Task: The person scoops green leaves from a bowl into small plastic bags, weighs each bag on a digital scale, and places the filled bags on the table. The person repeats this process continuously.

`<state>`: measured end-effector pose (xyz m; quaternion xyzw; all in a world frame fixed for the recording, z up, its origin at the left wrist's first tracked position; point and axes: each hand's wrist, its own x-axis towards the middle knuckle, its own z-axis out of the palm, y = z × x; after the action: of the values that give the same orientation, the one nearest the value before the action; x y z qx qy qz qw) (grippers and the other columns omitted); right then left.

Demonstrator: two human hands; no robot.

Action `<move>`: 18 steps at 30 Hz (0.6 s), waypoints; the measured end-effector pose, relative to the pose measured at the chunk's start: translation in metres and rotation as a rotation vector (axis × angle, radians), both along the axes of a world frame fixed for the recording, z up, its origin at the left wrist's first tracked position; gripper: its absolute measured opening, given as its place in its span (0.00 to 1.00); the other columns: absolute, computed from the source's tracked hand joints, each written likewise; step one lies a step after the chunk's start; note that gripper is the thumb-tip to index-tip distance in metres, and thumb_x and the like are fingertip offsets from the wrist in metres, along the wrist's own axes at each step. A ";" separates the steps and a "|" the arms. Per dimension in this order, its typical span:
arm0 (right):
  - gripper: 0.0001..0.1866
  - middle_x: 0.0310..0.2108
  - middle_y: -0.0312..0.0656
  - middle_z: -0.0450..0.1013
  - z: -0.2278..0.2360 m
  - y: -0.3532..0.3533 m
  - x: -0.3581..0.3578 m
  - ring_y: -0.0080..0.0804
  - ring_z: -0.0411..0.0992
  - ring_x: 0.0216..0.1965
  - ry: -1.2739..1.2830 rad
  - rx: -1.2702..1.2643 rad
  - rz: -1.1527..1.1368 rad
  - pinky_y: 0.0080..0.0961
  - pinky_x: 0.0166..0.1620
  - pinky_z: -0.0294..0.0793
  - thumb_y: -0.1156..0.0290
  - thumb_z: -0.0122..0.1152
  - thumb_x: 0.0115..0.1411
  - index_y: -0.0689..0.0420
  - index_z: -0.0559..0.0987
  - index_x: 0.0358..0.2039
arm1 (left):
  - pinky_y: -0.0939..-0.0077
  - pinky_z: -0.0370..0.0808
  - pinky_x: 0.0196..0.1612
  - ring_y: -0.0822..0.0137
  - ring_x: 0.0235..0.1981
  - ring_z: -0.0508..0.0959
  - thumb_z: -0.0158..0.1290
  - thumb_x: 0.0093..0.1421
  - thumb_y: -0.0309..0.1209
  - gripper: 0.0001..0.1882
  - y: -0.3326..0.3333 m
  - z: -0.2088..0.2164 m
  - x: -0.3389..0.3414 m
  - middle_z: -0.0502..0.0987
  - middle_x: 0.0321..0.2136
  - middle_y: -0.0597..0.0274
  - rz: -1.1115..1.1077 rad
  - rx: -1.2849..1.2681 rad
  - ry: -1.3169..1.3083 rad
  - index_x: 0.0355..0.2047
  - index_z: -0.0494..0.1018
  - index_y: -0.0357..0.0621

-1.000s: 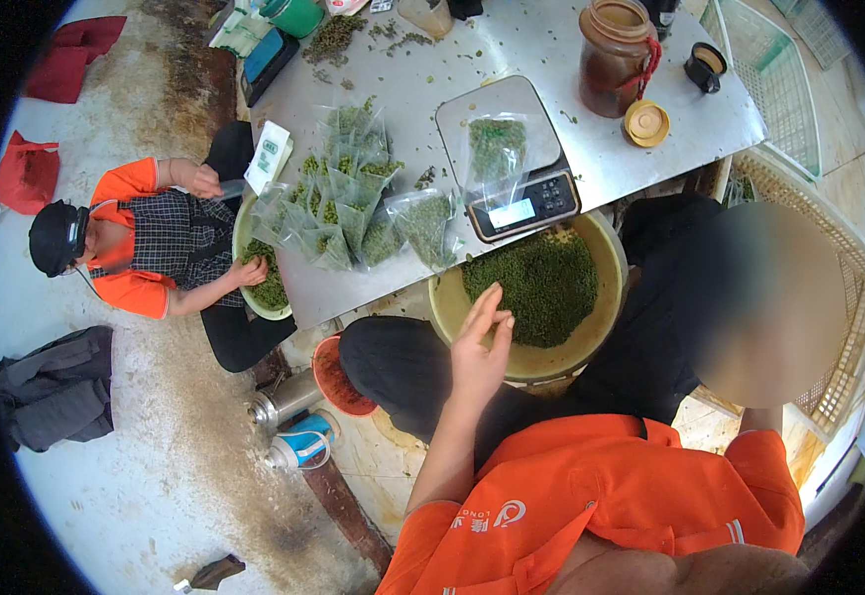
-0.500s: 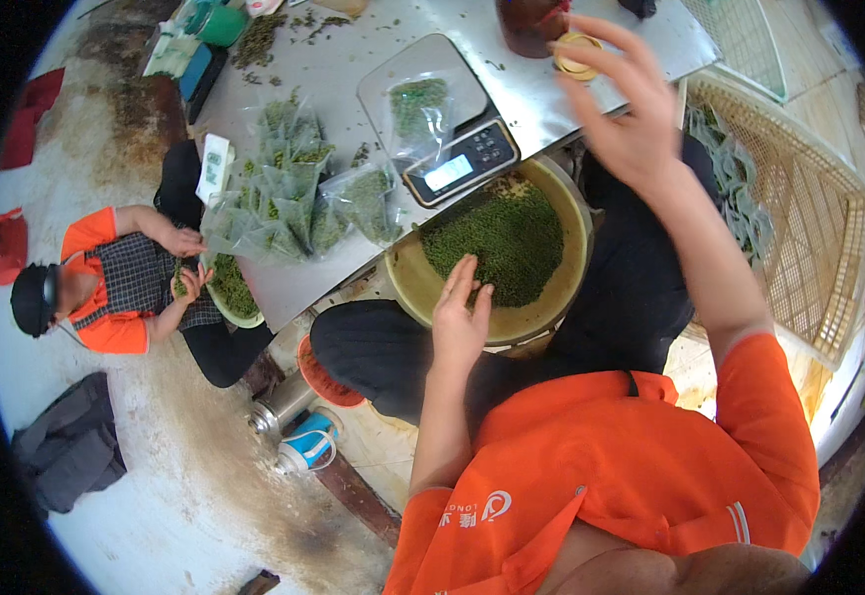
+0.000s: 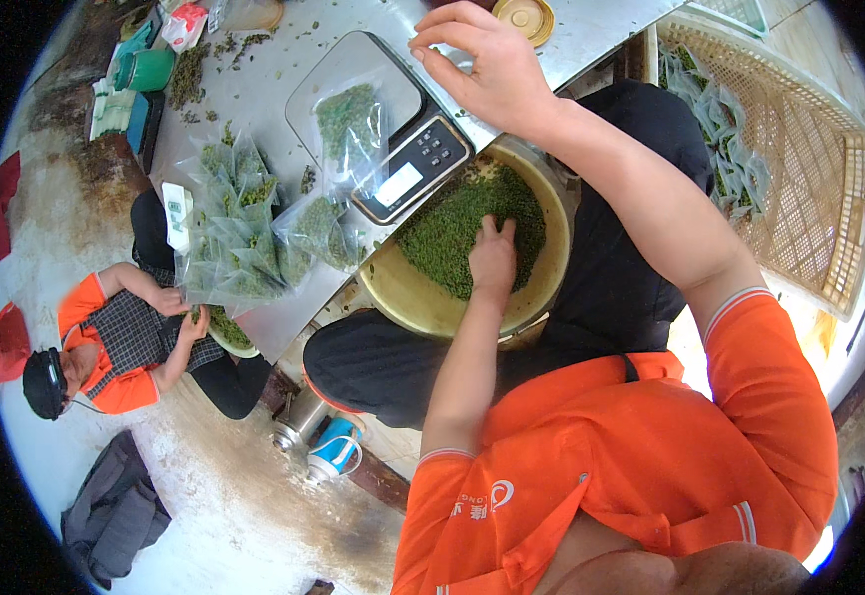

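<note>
In a wide yellowish basin [image 3: 393,302] lies a heap of small green peppercorn-like grains [image 3: 442,233]. My left hand [image 3: 494,258] reaches into this heap, its visible fingers apart and their tips buried among the grains. Over the table, just beyond the scale's display, my right hand [image 3: 492,64] is raised, open, with bent fingers apart and nothing in them. A digital scale [image 3: 303,99] stands on the table, bearing a clear plastic bag [image 3: 348,124] partly filled with green grains. Left of it, several filled clear bags [image 3: 234,228] are bunched together.
A round golden lid [image 3: 526,18] lies at the metal table's [image 3: 254,79] far side. To the right stands a cream plastic crate [image 3: 809,178] holding filled bags. A co-worker [image 3: 120,337] sits at left, hands by a bowl of greens. A blue thermos [image 3: 336,446] stands on the floor.
My left hand has gone from above the basin's near side down into the grains. My right hand has swung left, from beside the lid toward the scale. The view has shifted somewhat.
</note>
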<state>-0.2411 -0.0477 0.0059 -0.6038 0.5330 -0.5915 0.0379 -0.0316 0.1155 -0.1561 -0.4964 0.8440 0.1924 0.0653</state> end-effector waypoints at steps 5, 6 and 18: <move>0.05 0.41 0.34 0.80 -0.005 0.001 0.001 0.40 0.80 0.39 0.023 0.025 0.014 0.33 0.42 0.81 0.68 0.67 0.62 0.52 0.85 0.37 | 0.68 0.84 0.37 0.61 0.35 0.86 0.61 0.64 0.22 0.06 -0.020 0.013 0.044 0.86 0.35 0.55 0.756 0.617 0.665 0.41 0.84 0.36; 0.05 0.40 0.35 0.80 -0.004 0.002 0.000 0.40 0.80 0.39 0.018 0.023 0.024 0.33 0.42 0.81 0.68 0.67 0.62 0.53 0.85 0.37 | 0.74 0.85 0.40 0.68 0.37 0.85 0.60 0.66 0.21 0.06 -0.022 0.037 0.047 0.85 0.37 0.57 0.969 0.773 0.852 0.42 0.82 0.32; 0.07 0.38 0.39 0.80 -0.002 0.005 0.003 0.42 0.81 0.39 0.024 0.131 0.111 0.33 0.41 0.80 0.67 0.67 0.63 0.55 0.85 0.38 | 0.69 0.87 0.43 0.64 0.38 0.85 0.60 0.65 0.18 0.09 -0.007 0.177 0.076 0.84 0.42 0.53 1.059 0.357 1.342 0.46 0.81 0.34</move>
<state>-0.2380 -0.0432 0.0042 -0.6356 0.5366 -0.5453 0.1036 0.0440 0.1084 0.0214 -0.5875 0.3200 0.5786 -0.4666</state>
